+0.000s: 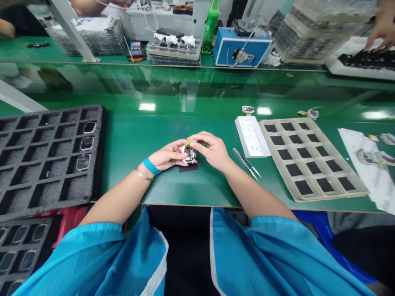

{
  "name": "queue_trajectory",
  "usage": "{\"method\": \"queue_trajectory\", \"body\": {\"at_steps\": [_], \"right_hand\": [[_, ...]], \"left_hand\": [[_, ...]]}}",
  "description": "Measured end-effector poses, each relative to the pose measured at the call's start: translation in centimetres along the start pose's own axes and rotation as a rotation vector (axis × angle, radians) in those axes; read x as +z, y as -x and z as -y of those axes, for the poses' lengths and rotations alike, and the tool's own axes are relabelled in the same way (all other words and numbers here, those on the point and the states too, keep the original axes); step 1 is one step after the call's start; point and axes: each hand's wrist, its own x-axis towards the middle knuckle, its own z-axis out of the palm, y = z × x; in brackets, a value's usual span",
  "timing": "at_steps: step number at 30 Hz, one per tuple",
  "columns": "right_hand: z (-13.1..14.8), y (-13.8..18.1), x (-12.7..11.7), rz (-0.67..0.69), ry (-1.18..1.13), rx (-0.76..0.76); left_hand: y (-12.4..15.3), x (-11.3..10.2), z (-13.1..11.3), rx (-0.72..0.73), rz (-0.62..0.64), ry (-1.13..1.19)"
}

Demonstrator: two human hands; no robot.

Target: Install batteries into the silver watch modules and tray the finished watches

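My left hand [166, 156] is closed around the edge of a small open smartwatch body [189, 156], with its circuitry facing up. From its top sticks a thin yellow strip [189, 142], pinched between the fingertips of my right hand [212, 151]. Both hands are just above the green bench, and a black square pad [189, 168] lies beneath them, partly covered. To the right of my right hand are steel tweezers [247, 163]. Beyond these stands a white box [254, 153] with many tiny pieces inside.
A black foam tray [100, 164] at left holds several watch faces in its right column. At right lies a beige compartment tray [335, 196] with black squares, beside white papers [359, 150] bearing small parts. Along the back shelf stand a blue device [222, 47] and a green bottle [212, 24].
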Motion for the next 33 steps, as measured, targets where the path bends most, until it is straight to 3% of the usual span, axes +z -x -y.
{"method": "queue_trajectory", "body": {"at_steps": [8,18,24,28,33], "right_hand": [[-0.8,0.0,0.2,-0.046,0.025,0.016],[-1.6,0.1,0.7,-0.041,0.251,-0.069],[-3.1,-0.4,0.5,-0.112,0.143,0.116],[-4.1,-0.9,0.6,0.025,0.356,0.158],[-4.1,-0.7,1.8,0.197,0.628,0.119]], "left_hand": [[0.0,0.2,0.1,0.009,-0.007,0.074],[-0.9,1.1,0.6,0.010,-0.204,0.002],[-0.6,0.8,-0.7,0.080,-0.401,0.005],[-0.2,0.0,-1.8,0.195,-0.553,0.088],[-0.3,-0.1,-1.6,0.150,-0.594,0.110]]}}
